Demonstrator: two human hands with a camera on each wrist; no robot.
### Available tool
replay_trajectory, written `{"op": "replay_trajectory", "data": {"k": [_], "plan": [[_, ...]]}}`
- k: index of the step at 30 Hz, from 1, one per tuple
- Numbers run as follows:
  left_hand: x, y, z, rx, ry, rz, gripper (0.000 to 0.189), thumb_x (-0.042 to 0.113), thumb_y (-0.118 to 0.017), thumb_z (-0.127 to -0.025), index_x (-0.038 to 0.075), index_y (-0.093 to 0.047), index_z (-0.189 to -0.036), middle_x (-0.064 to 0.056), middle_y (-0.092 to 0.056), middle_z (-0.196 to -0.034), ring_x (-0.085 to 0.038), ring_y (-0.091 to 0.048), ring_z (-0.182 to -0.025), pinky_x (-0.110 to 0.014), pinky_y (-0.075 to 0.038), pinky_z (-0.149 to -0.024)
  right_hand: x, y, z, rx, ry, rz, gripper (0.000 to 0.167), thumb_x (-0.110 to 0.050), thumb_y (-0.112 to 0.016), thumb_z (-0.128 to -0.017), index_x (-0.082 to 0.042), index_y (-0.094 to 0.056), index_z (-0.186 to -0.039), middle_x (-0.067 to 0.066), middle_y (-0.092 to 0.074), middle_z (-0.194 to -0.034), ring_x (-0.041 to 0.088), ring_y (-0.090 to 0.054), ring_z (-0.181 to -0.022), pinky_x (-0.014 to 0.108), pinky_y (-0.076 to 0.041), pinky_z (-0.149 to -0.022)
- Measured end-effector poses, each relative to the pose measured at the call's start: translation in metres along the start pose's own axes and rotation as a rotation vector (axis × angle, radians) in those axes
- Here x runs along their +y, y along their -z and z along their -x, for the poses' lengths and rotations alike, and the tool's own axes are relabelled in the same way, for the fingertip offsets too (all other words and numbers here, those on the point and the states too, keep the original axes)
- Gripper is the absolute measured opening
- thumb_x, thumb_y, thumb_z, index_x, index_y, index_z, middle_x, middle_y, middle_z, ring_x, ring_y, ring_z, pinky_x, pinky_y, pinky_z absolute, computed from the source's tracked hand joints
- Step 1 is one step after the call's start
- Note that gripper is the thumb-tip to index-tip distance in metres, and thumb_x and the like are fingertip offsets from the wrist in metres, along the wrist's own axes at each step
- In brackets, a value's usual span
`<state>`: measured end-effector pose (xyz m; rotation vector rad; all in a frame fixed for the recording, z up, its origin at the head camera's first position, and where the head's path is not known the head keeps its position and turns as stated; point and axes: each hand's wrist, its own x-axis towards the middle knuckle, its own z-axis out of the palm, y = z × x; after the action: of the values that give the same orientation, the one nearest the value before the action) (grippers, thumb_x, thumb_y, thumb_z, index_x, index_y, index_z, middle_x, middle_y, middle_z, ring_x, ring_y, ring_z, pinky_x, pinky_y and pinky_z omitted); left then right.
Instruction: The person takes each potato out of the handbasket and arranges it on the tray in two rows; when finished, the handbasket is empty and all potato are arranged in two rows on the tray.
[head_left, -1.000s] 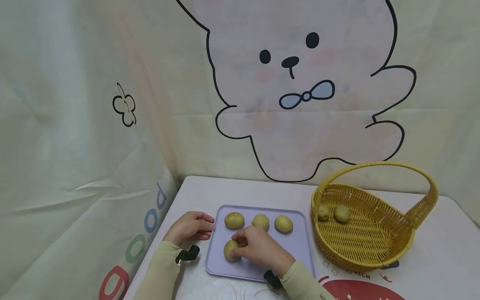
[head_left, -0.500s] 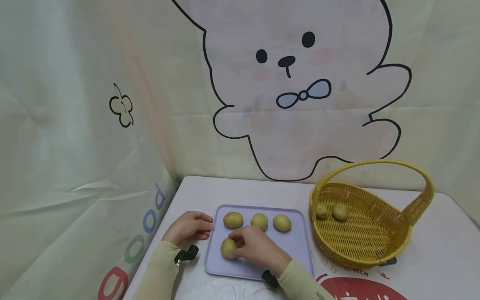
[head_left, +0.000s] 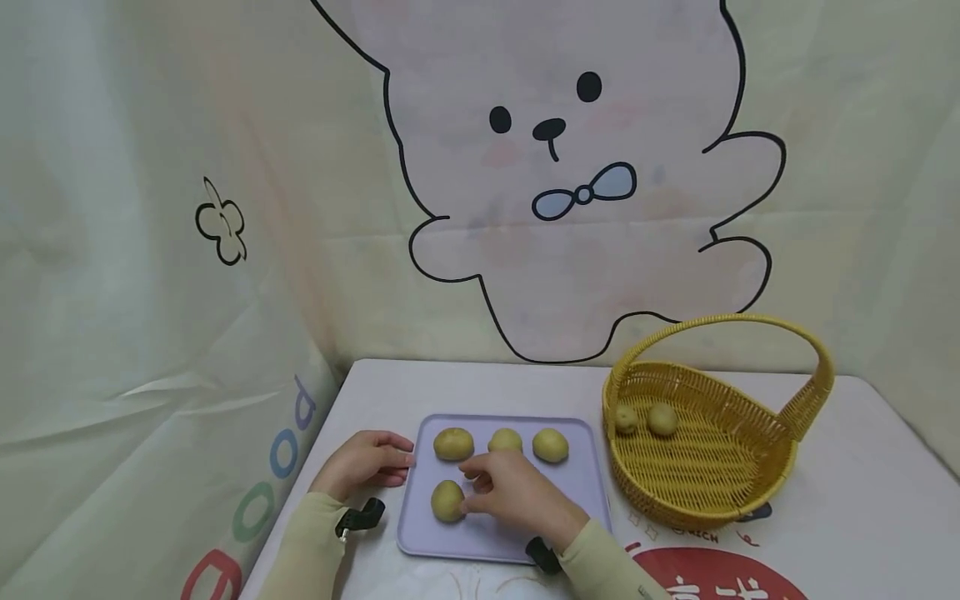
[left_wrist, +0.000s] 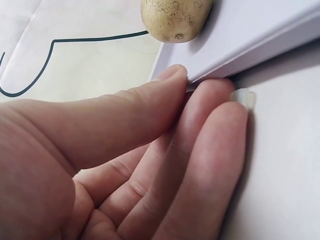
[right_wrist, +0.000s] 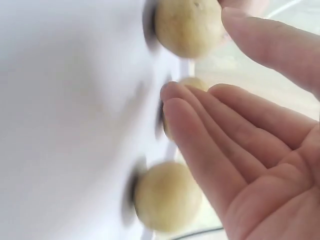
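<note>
A pale lilac tray (head_left: pixel 423 533) lies on the table with several potatoes on it. My left hand (head_left: pixel 363 462) pinches its left edge; in the left wrist view the thumb (left_wrist: pixel 165 87) is at the rim and the fingers are against its outer side. Three potatoes stand in a back row, the left one (head_left: pixel 453 444) nearest that hand. My right hand (head_left: pixel 521 496) is over the tray, fingers extended, just right of the front potato (head_left: pixel 447 502). In the right wrist view its thumb overlaps the edge of a potato (right_wrist: pixel 185 25). The hand's palm side holds nothing.
Right of the tray stands a yellow wicker basket (head_left: pixel 701 510) with a tall arched handle (head_left: pixel 806 404). Two potatoes (head_left: pixel 662 419) sit at its left inside. A printed cloth wall (head_left: pixel 525 317) rises behind the table.
My right hand has let the front potato go on the tray, and its fingers have moved off to the right. The left hand stays at the tray's edge. The head view has shifted slightly.
</note>
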<state>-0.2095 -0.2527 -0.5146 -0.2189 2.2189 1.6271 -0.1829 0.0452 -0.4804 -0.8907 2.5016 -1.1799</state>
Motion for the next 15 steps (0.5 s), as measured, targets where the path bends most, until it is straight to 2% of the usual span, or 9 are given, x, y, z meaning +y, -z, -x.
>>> {"op": "replay_trajectory", "data": {"k": [6,10,15], "plan": [[-0.001,0.0,0.0,-0.006,-0.017,-0.016,0.039,0.017,-0.08,-0.097,-0.005,-0.069,-0.128,-0.006,-0.077,-0.096,-0.013,-0.074,-0.078,-0.029,-0.066,-0.076,0.01,0.026,0.034,0.057,0.003,-0.047,0.044,-0.018,-0.089,-0.089,0.002,-0.076,-0.126,0.017,-0.08,-0.119,0.03,-0.079,-0.101,0.036,-0.066,-0.088],[-0.005,0.002,0.0,-0.012,-0.022,-0.014,0.042,0.017,-0.081,-0.096,-0.006,-0.069,-0.129,-0.006,-0.077,-0.094,-0.013,-0.074,-0.079,-0.028,-0.066,-0.075,0.021,0.053,0.066,0.084,-0.003,-0.017,0.041,-0.02,-0.088,-0.091,0.0,-0.076,-0.125,0.017,-0.08,-0.117,0.029,-0.079,-0.099,0.035,-0.066,-0.086],[-0.007,0.002,-0.005,-0.025,-0.009,0.003,0.044,0.018,-0.083,-0.095,-0.004,-0.069,-0.13,-0.003,-0.078,-0.093,-0.01,-0.074,-0.08,-0.025,-0.065,-0.073,0.033,0.089,0.104,0.149,-0.064,-0.005,0.04,-0.026,-0.088,-0.092,-0.007,-0.078,-0.126,0.012,-0.08,-0.117,0.023,-0.079,-0.1,0.029,-0.066,-0.084]]}}
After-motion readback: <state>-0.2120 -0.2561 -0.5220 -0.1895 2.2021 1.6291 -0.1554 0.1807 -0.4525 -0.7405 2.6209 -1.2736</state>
